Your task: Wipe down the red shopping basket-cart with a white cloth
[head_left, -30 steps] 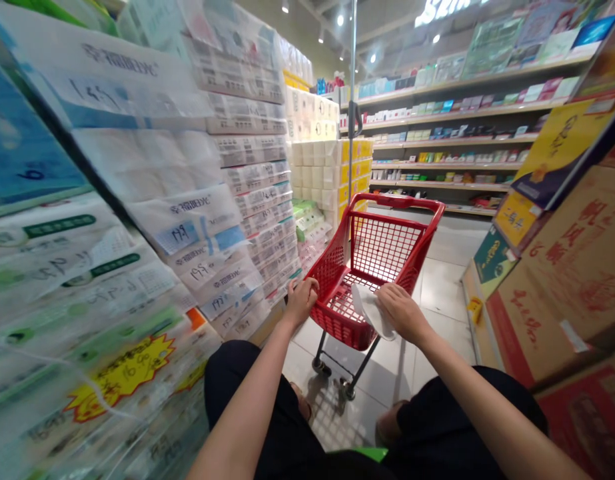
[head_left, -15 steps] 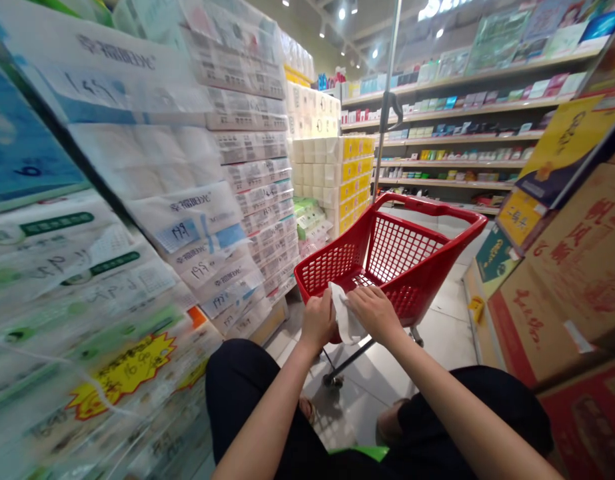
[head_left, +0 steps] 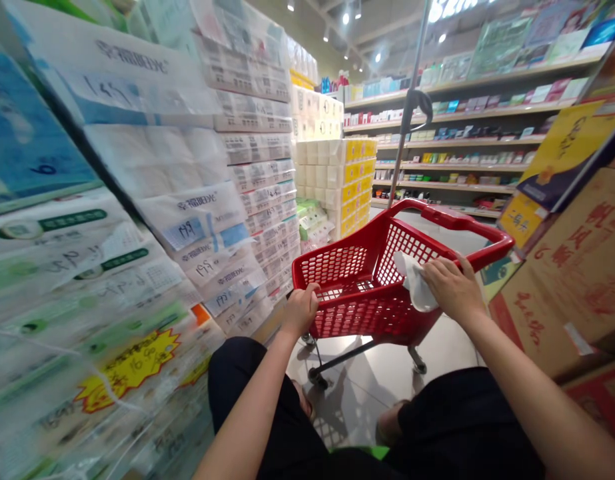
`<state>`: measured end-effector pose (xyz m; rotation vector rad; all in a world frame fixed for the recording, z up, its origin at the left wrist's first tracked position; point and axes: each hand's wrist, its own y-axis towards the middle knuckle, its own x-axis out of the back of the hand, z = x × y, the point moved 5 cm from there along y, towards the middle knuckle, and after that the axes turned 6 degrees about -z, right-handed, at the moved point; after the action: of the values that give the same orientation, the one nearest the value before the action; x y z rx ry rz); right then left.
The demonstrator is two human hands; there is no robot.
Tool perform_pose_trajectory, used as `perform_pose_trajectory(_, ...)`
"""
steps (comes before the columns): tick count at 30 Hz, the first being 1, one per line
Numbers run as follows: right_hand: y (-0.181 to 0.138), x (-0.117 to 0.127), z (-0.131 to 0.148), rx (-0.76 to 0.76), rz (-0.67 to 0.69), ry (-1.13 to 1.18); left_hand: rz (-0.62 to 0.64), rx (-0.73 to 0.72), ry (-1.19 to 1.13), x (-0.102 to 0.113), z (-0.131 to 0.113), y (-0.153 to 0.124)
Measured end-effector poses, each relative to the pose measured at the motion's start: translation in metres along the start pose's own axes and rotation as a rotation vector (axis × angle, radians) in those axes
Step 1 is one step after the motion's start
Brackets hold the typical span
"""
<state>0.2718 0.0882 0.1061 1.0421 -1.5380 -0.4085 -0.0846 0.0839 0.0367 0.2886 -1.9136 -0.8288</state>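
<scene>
A small red plastic shopping cart [head_left: 367,280] stands on the tiled floor in front of my knees, turned sideways. My left hand [head_left: 301,309] is closed on the cart's near left rim. My right hand [head_left: 452,288] presses a white cloth [head_left: 412,283] against the cart's right rim, fingers curled over it. A metal pole [head_left: 407,120] with a hook rises from the cart's far side. The basket looks empty.
Wrapped packs of toilet paper [head_left: 137,220] tower close on the left. Cardboard boxes and yellow signs [head_left: 567,253] crowd the right. Shelves of goods [head_left: 462,140] run across the far end of the narrow aisle. Stacked tissue packs [head_left: 337,180] stand behind the cart.
The cart has swung round to sit sideways. My right hand moved with the cloth from the near rim to the right rim. My left hand stayed on the near left corner.
</scene>
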Motion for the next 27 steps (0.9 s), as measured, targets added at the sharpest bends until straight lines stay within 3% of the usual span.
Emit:
perform_pose_trajectory(3, -0.002, 0.0, 0.017, -0.099, -0.061, 0.015, -0.011, 0.006, 0.025, -0.002, -0.002, -0.001)
perform_pose_trajectory(6, -0.001, -0.003, 0.055, -0.122, -0.055, 0.101, -0.02, 0.004, 0.039, -0.003, -0.006, -0.003)
perform_pose_trajectory(13, 0.007, -0.003, 0.17, -0.051, 0.026, 0.371, -0.032, 0.045, -0.073, -0.003, -0.019, -0.009)
perform_pose_trajectory(17, 0.014, 0.005, 0.211, 0.05, 0.072, 0.462, -0.035, 0.122, -0.283, 0.003, -0.023, -0.006)
perform_pose_trajectory(20, 0.018, 0.008, 0.206, 0.12, 0.082, 0.526, -0.04, 0.143, -0.422, 0.012, -0.025, -0.002)
perform_pose_trajectory(24, 0.016, 0.004, 0.152, -0.026, 0.038, 0.394, -0.055, 0.178, -0.483, 0.026, -0.03, -0.002)
perform_pose_trajectory(27, 0.008, -0.004, 0.12, -0.075, 0.101, 0.3, -0.126, 0.199, -0.484, 0.034, -0.032, 0.0)
